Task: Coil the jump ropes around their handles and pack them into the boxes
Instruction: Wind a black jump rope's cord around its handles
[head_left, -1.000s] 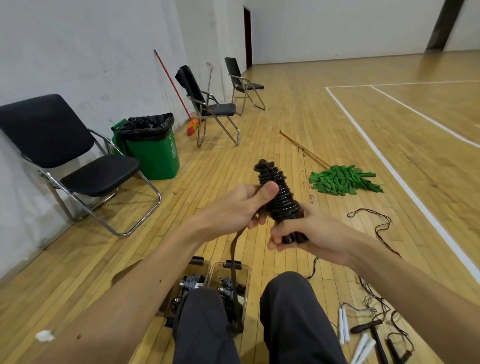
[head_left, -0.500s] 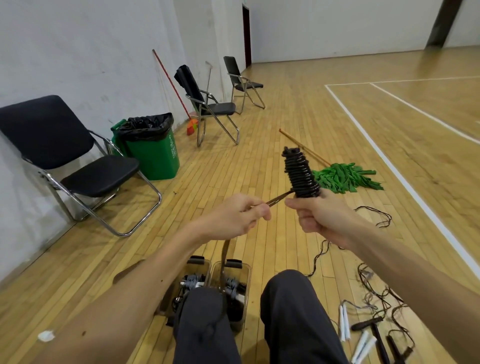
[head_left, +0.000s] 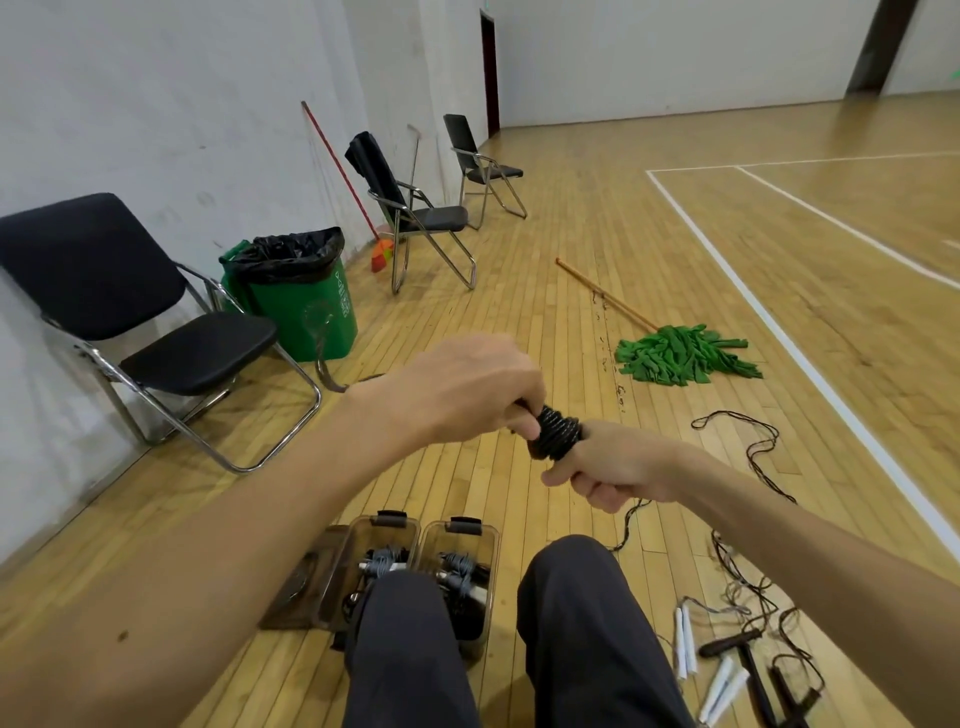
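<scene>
A black jump rope is coiled tightly round its handles into a bundle (head_left: 556, 439), held in front of me above the floor. My right hand (head_left: 613, 470) grips the lower end of the bundle. My left hand (head_left: 467, 389) pinches the rope's loose end at the bundle's top; that end flicks out blurred to the left past my wrist (head_left: 324, 358). Two clear plastic boxes (head_left: 387, 535) (head_left: 485, 540) stand side by side on the floor before my knees, each holding coiled ropes. More uncoiled ropes with white and black handles (head_left: 727, 670) lie at the lower right.
A box lid (head_left: 301, 587) lies left of the boxes. A green mop (head_left: 680, 356) lies on the wooden floor ahead. A green bin (head_left: 306, 296), three folding chairs, the nearest (head_left: 156, 332), and a broom (head_left: 382, 254) line the left wall. A long black rope (head_left: 753, 447) trails at right.
The bundle has dropped from upright to low and level between my hands. My left hand has swung over its top, whipping the loose end round to the left.
</scene>
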